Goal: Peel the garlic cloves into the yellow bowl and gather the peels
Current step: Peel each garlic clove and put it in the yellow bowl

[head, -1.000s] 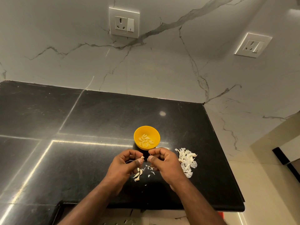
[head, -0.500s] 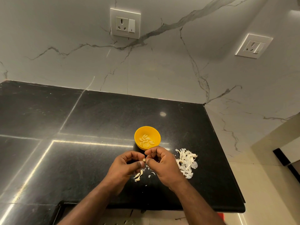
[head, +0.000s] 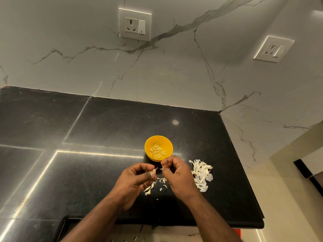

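1. papery white skin is coming off a garlic clove [head: 155, 170], pinched in the left hand [head: 135, 179] just in front of the yellow bowl [head: 158, 148].
2. the right hand [head: 176, 173] pinches narrowly at a flap of skin; pull it away from the clove, not across.
3. peeled cloves [head: 158, 151] lie in the bowl.
4. the peel pile [head: 201, 175] sits right of the hands; loose bits [head: 148, 188] under them on the black counter [head: 87, 172] need gathering.
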{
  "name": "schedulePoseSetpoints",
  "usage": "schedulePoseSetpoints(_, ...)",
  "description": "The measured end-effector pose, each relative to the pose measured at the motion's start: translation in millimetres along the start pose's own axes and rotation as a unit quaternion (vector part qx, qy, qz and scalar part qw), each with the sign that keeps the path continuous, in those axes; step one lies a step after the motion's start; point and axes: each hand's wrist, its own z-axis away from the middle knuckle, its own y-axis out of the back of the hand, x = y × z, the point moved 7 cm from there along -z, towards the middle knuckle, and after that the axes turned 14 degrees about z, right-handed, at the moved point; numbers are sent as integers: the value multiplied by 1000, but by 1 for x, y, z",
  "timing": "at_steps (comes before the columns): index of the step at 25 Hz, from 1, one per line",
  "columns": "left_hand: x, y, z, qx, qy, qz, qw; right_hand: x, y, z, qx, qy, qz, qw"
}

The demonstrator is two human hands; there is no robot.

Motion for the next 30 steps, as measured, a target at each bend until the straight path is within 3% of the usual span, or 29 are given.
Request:
schedulePoseSetpoints(6, -1, 6, -2, 15, 5, -4, 1000, 14, 8, 0, -6, -66, 16, 998)
schedulePoseSetpoints(9, -2, 5, -2, 17, 1, -20, 1000, 13, 7, 0, -12, -48, 39, 998)
schedulePoseSetpoints(16, 3, 3, 0, 17, -4, -14, 1000, -1, -8, 5, -75, -15, -47, 996)
schedulePoseSetpoints(30, 0, 2, 4, 9, 53, 13, 998, -6, -10, 4, -70, 2, -24, 997)
